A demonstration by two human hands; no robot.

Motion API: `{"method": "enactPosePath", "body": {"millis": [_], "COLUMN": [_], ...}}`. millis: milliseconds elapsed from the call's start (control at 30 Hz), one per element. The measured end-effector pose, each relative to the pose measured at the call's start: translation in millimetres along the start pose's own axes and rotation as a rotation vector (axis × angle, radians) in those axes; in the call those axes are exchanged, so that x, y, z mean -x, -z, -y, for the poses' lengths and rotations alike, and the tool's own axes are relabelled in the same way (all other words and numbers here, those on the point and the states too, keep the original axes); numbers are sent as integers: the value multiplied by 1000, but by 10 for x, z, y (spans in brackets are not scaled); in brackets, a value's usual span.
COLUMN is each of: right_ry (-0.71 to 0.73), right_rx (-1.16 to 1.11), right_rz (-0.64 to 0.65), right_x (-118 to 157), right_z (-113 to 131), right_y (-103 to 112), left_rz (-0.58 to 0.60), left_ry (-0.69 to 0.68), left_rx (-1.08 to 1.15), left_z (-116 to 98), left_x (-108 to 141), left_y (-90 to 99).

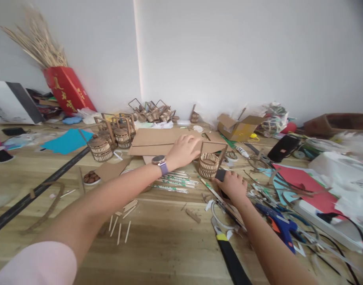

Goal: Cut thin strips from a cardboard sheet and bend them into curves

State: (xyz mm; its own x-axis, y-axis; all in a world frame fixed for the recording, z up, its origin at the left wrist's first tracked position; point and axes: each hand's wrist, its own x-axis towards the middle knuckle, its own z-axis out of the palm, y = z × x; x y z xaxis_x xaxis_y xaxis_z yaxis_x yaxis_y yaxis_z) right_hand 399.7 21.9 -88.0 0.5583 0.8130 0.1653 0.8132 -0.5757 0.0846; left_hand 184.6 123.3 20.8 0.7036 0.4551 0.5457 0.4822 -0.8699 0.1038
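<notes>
My left hand [185, 152], with a watch on its wrist, is stretched forward over a flat piece of cardboard [154, 138]. Its fingers are extended and nothing shows in them. Just to the right stands a small woven basket [208, 168] with an upright handle, its top open. My right hand [233, 187] is closed around a dark flat object [220, 175] beside the basket's base; the hand hides most of that object. Clear-wrapped sticks [175, 182] lie below my left hand. Lidded baskets [101, 148] stand to the left.
A utility knife [229, 253] and a blue glue gun [278, 225] lie at right among scraps and cords. Short sticks [119, 229] lie in front. A dish of brown pieces [91, 178] sits left. More small baskets [154, 113] are heaped by the wall.
</notes>
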Motion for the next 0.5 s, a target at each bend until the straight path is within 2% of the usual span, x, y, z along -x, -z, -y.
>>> {"method": "enactPosePath", "body": {"millis": [133, 267, 367, 500], "right_ry": [83, 142, 163, 167], "right_rx": [-22, -41, -49, -36], "right_rz": [-4, -15, -35, -82], "right_x": [-118, -120, -116, -110], "right_z": [127, 243, 283, 253], "right_y": [-50, -164, -206, -178], "left_rz": [-14, 13, 184, 345], "left_ry": [29, 202, 340, 359], "left_rx": [43, -14, -97, -145], "left_z": [260, 594, 748, 704], "left_x": [642, 1357, 1785, 2089], "left_y": [190, 328, 337, 235]}}
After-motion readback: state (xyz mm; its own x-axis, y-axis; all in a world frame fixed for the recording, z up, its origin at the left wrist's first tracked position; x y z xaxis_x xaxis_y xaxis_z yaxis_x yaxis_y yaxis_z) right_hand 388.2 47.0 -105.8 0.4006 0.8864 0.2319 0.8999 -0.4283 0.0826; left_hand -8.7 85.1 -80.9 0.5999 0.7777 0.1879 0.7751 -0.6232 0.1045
